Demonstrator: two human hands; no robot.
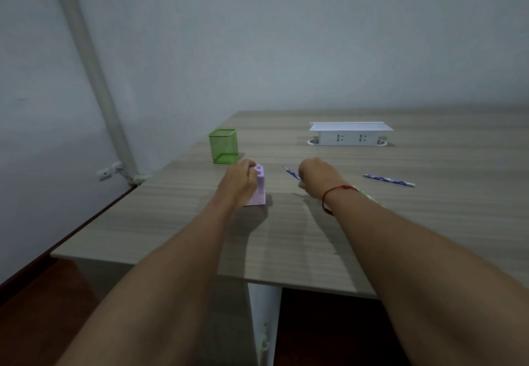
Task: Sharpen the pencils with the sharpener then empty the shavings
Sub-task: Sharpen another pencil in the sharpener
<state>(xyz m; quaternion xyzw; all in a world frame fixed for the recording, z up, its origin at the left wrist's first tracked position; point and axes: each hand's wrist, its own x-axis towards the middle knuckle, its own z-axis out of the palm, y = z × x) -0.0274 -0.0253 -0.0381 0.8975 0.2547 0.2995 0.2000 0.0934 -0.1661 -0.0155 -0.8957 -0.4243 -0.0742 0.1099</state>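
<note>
A pale purple sharpener [259, 186] stands on the wooden table [286, 237], and my left hand [239, 179] grips it from the left side. My right hand [317, 178] holds a blue patterned pencil [290, 173] with its sharpened tip pointing up and left toward the sharpener, a short gap apart from it. A second blue patterned pencil [388, 180] lies flat on the table to the right. A greenish pencil [369, 196] shows just behind my right wrist, mostly hidden.
A green mesh pen holder [223, 146] stands behind the sharpener near the table's left edge. A white socket box [351, 134] sits at the back. The table's front edge [200, 269] runs under my forearms.
</note>
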